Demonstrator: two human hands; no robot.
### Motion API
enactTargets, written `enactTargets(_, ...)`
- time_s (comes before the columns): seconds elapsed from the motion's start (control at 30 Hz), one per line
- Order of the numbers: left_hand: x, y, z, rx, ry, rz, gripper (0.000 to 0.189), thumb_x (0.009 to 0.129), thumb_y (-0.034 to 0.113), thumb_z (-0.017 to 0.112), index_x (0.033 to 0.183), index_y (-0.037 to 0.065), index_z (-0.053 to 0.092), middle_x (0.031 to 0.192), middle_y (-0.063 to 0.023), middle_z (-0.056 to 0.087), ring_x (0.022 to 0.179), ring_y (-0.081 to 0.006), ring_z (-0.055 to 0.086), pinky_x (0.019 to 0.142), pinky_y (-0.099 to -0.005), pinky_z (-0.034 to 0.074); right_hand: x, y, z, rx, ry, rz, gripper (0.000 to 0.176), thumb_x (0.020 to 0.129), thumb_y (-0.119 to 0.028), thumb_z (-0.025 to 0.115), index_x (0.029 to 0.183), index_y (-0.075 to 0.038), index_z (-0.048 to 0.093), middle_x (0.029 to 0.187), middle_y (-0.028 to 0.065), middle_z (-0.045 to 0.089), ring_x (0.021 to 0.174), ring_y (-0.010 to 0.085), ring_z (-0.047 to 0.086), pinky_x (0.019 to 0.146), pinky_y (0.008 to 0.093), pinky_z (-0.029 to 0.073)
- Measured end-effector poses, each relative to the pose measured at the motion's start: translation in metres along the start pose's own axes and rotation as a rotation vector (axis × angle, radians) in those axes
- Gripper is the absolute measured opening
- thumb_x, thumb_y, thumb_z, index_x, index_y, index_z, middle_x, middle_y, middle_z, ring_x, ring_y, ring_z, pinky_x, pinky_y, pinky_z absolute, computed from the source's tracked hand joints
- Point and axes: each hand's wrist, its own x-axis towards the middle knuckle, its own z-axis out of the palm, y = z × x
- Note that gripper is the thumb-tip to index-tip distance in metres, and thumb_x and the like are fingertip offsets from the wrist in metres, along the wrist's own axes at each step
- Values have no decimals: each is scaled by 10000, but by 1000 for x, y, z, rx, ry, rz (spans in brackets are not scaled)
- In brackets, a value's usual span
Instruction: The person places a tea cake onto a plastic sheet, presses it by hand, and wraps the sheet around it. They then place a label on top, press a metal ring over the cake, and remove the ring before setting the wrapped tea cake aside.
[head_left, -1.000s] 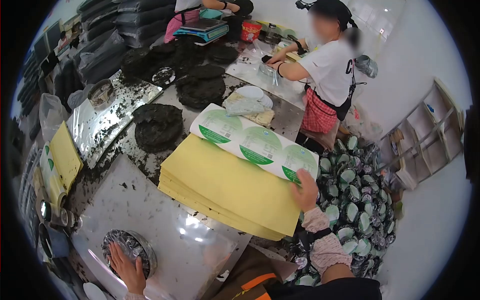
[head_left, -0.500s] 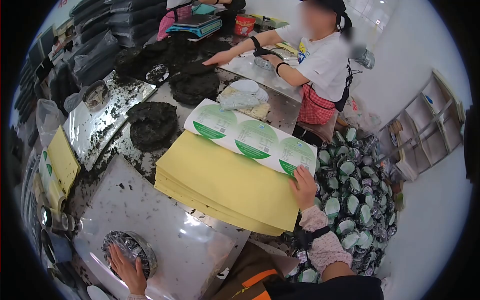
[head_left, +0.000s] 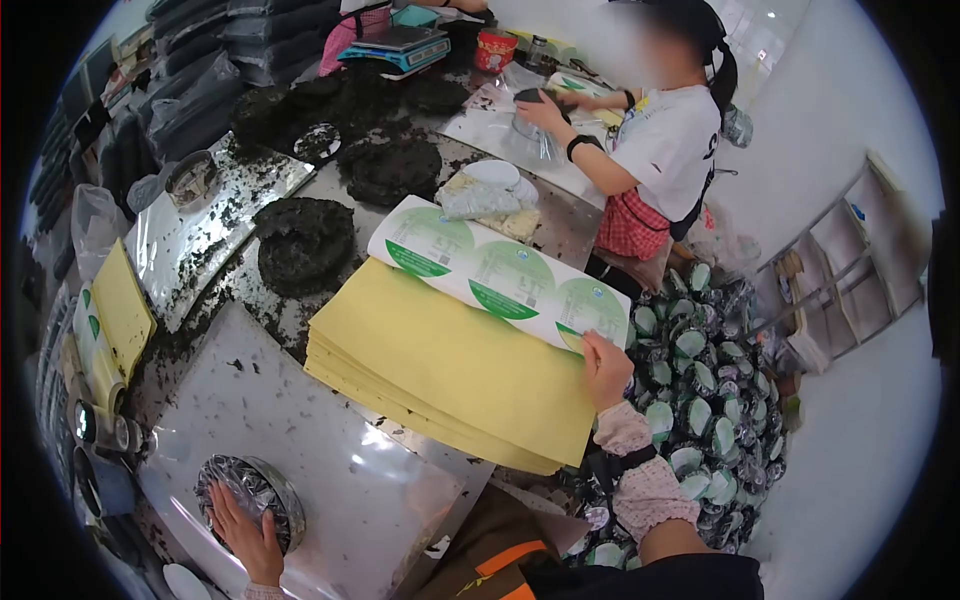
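Co-worker's arm withdrawn | right hand: glossy labels | left hand: crinkly disc

left hand: low and near the body, palm down, fingers spread flat | right hand: reached forward, fingers drawn together, pinching

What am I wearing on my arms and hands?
No gloves. Above the right hand sits a pale pink dotted sleeve cover with a gathered cuff and a black band round it. At the left hand only a sliver of pale cuff shows.
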Motion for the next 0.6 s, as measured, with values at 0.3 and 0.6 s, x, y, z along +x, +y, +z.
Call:
enactTargets(0.3,-2,0,5,-141,-23,-71,943,818,390,717,1528,-67,298,1606,-265,274,1506,-414,227,1227,-552,106,195,81,-143,284,316,136,264,1033,-150,536,1184,14,678,1098,106,699,1017,210,652,952,344,513)
enactTargets(0.6,-7,15,-17,-116,113,-149,746,849,437,706,1482,112,482,1602,-211,304,1501,-421,229,1218,-581,120,-24,-366,72,760,-906,-903,764,918,-484,592,1473,12,419,1489,265,424,1373,406,425,1123,460,379)
